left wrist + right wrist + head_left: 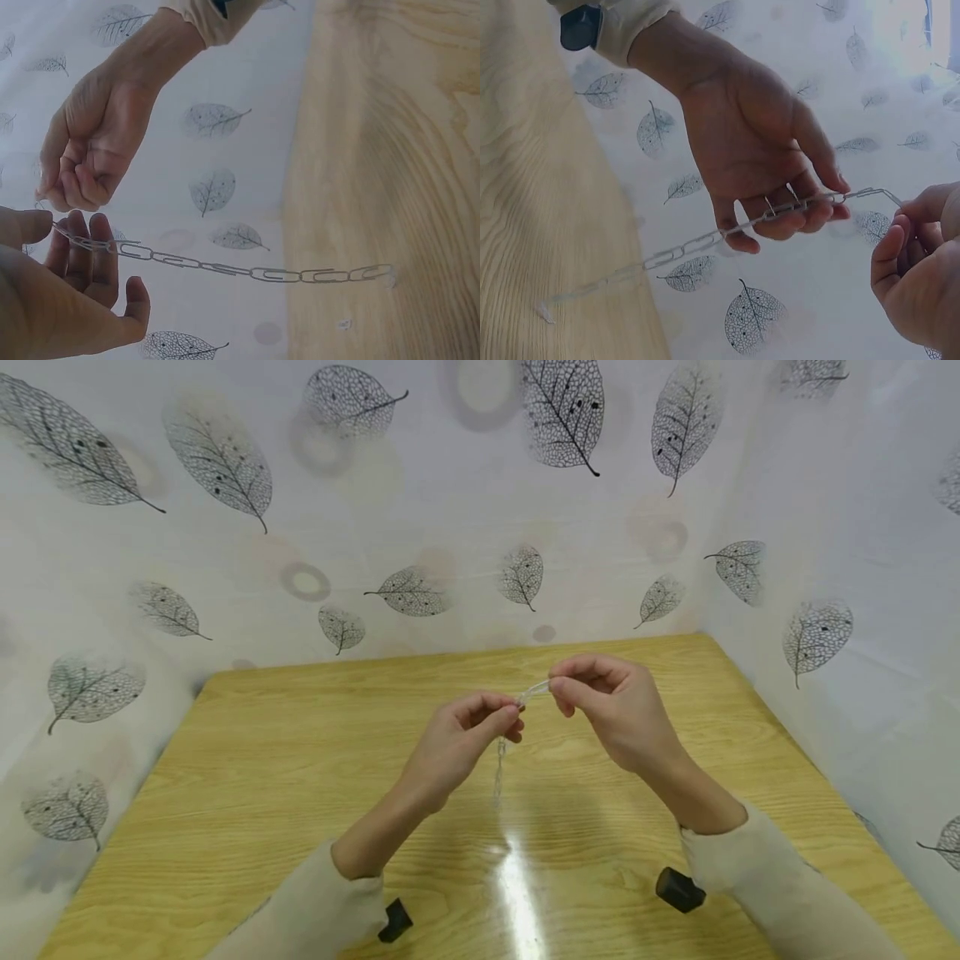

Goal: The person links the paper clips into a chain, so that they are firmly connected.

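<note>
A chain of linked silver paper clips (277, 275) hangs from my left hand (453, 739), whose thumb and fingertips pinch it near its upper end. Slightly higher and to the right, my right hand (618, 706) pinches the topmost paper clip (870, 191) between thumb and index finger. That clip stretches between the two hands. In the right wrist view the chain passes in front of the left hand's (742, 142) spread lower fingers and trails toward the table. A small whitish bit (391, 277) shows at its lower end, too blurred to identify.
The hands are above a wood-grain table (300, 760). White cloth (450, 510) printed with leaves stands behind it and along both sides. Black devices (680, 890) sit at both wrists by the cuffs. A small white mark (344, 324) shows against the table in the left wrist view.
</note>
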Motion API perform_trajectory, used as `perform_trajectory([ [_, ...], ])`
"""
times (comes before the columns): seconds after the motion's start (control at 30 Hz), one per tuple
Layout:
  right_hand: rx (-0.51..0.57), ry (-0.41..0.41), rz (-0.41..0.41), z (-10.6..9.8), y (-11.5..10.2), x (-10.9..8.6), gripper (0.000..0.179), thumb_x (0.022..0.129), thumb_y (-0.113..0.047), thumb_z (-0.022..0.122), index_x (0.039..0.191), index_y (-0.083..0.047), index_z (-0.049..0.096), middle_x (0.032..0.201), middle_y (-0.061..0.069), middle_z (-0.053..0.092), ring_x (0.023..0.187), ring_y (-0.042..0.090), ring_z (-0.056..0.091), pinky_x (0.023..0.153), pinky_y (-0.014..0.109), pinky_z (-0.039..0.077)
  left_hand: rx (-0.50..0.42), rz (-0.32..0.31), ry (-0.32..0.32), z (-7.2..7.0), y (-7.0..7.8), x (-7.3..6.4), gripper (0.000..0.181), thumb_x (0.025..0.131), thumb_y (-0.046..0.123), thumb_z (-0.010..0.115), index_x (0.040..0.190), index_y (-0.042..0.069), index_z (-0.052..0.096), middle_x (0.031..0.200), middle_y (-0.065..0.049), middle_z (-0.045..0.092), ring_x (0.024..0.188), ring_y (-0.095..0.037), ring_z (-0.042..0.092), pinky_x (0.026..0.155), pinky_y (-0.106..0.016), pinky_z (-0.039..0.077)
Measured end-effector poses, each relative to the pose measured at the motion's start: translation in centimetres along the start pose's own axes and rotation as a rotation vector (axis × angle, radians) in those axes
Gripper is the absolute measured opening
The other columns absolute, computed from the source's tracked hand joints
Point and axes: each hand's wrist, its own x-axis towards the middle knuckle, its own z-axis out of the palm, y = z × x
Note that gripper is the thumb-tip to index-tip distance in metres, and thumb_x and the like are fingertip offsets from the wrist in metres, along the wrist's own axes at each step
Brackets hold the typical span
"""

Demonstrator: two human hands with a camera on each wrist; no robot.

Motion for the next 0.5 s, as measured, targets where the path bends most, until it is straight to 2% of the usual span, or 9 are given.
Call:
perform_trajectory([
  [0.07, 0.073, -0.009, 0.035, 0.2, -0.2, 0.0, 0.020, 0.096, 0.010, 0.062, 0.096, -0.005, 0.075, 0.082, 0.004, 0.066, 0.073, 0.017, 0.056, 0.070, 0.025, 0.051, -0.002, 0.006, -0.021, 0.0, 0.0, 0.0, 0.025, 0.104, 0.015, 0.063, 0.124, 0.000, 0.069, 0.111, -0.013, 0.072, 0.098, -0.023, 0.070, 0.102, -0.044, 0.051],
  [0.2, 0.129, -0.015, 0.068, 0.5, -0.4, -0.1, 0.025, 0.096, 0.013, 0.061, 0.095, -0.007, 0.075, 0.081, 0.004, 0.065, 0.073, 0.016, 0.056, 0.069, 0.024, 0.051, -0.016, 0.037, -0.020, 0.3, 0.0, 0.0, 0.030, 0.105, 0.015, 0.062, 0.132, 0.002, 0.065, 0.121, -0.012, 0.071, 0.107, -0.024, 0.070, 0.104, -0.040, 0.050],
  [0.27, 0.126, -0.012, 0.083, 0.7, -0.5, -0.2, 0.025, 0.096, 0.013, 0.061, 0.095, -0.007, 0.076, 0.081, 0.003, 0.066, 0.073, 0.015, 0.057, 0.069, 0.023, 0.051, -0.001, 0.098, 0.002, 0.5, 0.0, 0.1, 0.031, 0.104, 0.014, 0.064, 0.132, 0.002, 0.065, 0.121, -0.012, 0.070, 0.109, -0.023, 0.069, 0.103, -0.040, 0.051],
  [0.37, 0.121, -0.007, 0.104, 0.9, -0.5, -0.3, 0.025, 0.096, 0.012, 0.062, 0.095, -0.007, 0.076, 0.082, 0.003, 0.067, 0.073, 0.015, 0.058, 0.069, 0.023, 0.052, 0.064, 0.234, 0.058, 0.8, -0.1, 0.2, 0.031, 0.099, 0.009, 0.070, 0.129, 0.002, 0.065, 0.118, -0.011, 0.071, 0.109, -0.021, 0.068, 0.101, -0.040, 0.052],
  [0.43, 0.114, -0.004, 0.116, 1.0, -0.5, -0.3, 0.024, 0.096, 0.012, 0.062, 0.094, -0.008, 0.076, 0.082, 0.003, 0.067, 0.073, 0.015, 0.058, 0.069, 0.023, 0.052, 0.120, 0.320, 0.098, 1.1, -0.1, 0.2, 0.032, 0.096, 0.006, 0.074, 0.127, 0.002, 0.065, 0.114, -0.010, 0.071, 0.106, -0.020, 0.068, 0.096, -0.040, 0.055],
  [0.5, 0.108, 0.003, 0.127, 1.2, -0.6, -0.4, 0.023, 0.096, 0.011, 0.063, 0.094, -0.008, 0.076, 0.081, 0.003, 0.067, 0.073, 0.016, 0.057, 0.070, 0.024, 0.052, 0.159, 0.377, 0.133, 1.4, -0.2, 0.2, 0.032, 0.093, 0.004, 0.077, 0.124, 0.002, 0.066, 0.108, -0.008, 0.072, 0.101, -0.019, 0.069, 0.091, -0.036, 0.056],
])
